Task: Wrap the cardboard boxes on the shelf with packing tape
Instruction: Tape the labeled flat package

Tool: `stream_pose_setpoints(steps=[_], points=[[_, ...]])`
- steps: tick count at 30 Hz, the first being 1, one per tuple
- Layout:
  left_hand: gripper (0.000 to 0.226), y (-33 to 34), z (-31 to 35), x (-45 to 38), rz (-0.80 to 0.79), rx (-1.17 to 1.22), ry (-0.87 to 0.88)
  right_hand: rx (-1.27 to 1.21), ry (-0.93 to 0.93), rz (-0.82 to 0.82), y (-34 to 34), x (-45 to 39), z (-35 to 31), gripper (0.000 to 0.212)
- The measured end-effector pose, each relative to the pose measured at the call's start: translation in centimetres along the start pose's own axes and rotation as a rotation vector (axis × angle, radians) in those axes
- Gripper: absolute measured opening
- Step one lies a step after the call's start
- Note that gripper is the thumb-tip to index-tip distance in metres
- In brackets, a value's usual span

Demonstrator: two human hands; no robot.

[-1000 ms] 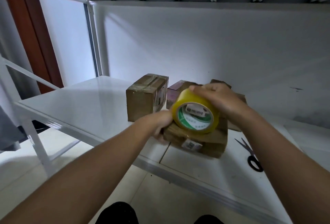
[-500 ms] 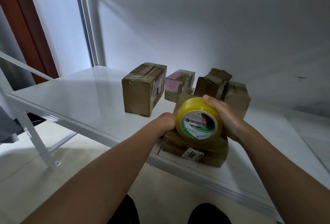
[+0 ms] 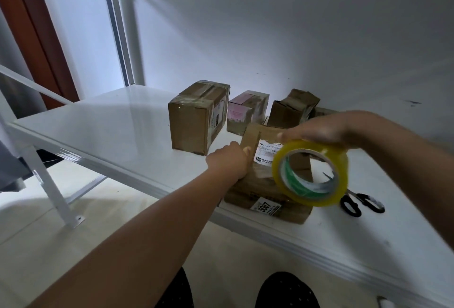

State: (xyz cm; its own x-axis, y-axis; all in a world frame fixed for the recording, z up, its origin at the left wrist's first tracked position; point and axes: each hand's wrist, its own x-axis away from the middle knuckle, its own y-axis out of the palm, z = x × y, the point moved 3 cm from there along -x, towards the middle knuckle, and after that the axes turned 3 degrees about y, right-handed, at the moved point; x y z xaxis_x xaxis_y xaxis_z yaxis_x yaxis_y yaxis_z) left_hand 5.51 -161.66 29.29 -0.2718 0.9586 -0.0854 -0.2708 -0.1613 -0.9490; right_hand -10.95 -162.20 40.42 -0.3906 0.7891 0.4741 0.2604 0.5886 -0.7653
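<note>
Tape roll [image 3: 310,172], hole facing camera

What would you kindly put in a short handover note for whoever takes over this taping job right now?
Left hand: grips the left edge of the front box, at the shelf front.
Right hand: holds the yellow tape roll above that box.
Scissors lie to its right.
Done: the large box behind already looks wrapped in clear tape.
Left: tape the front box, cut, then check the three smaller boxes at the back; how far they are taped I cannot tell.
</note>
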Motion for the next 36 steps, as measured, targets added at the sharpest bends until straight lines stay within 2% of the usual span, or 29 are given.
stream_pose_setpoints(steps=[6, 9, 11, 12, 16, 19, 21, 24, 28, 33, 36], points=[[0.037, -0.2, 1.0, 0.5, 0.118, -0.285, 0.115, 0.11, 0.064, -0.013, 0.1, 0.6, 0.2, 0.034], [0.035, 0.3, 1.7, 0.7, 0.135, -0.441, 0.131, 0.088, -0.018, 0.067, -0.1, 0.9, 0.7, 0.056], [0.035, 0.5, 2.6, 0.7, 0.152, -0.543, 0.152, -0.08, -0.045, 0.029, 0.0, 1.4, 2.6, 0.075], [0.037, 0.5, 3.2, 0.8, 0.166, -0.603, 0.177, -0.184, -0.065, 0.006, 0.3, 1.5, 3.5, 0.077], [0.053, 1.4, 5.4, 1.1, 0.213, -0.849, 0.373, -0.526, -0.136, -0.087, 1.8, 0.5, 5.1, 0.063], [0.053, 1.6, 5.7, 1.1, 0.214, -0.918, 0.426, -0.608, -0.189, -0.211, 2.6, 0.2, 4.8, 0.056], [0.052, 1.4, 5.7, 1.1, 0.221, -0.954, 0.439, -0.579, -0.186, -0.207, 1.8, 0.5, 4.9, 0.057], [0.051, 1.4, 6.1, 1.4, 0.233, -1.056, 0.471, -0.433, -0.124, -0.116, -0.1, 0.8, 5.1, 0.065], [0.062, 2.2, 6.2, 1.6, 0.242, -1.218, 0.514, -0.235, -0.05, -0.061, -1.7, 1.4, 4.6, 0.048], [0.07, 2.8, 6.7, 1.6, 0.245, -1.309, 0.564, 0.055, 0.196, -0.041, -2.3, 2.7, 8.7, 0.052], [0.069, 3.3, 7.1, 1.3, 0.234, -1.389, 0.648, 0.075, 0.251, -0.014, -0.2, 1.7, 11.1, 0.052]])
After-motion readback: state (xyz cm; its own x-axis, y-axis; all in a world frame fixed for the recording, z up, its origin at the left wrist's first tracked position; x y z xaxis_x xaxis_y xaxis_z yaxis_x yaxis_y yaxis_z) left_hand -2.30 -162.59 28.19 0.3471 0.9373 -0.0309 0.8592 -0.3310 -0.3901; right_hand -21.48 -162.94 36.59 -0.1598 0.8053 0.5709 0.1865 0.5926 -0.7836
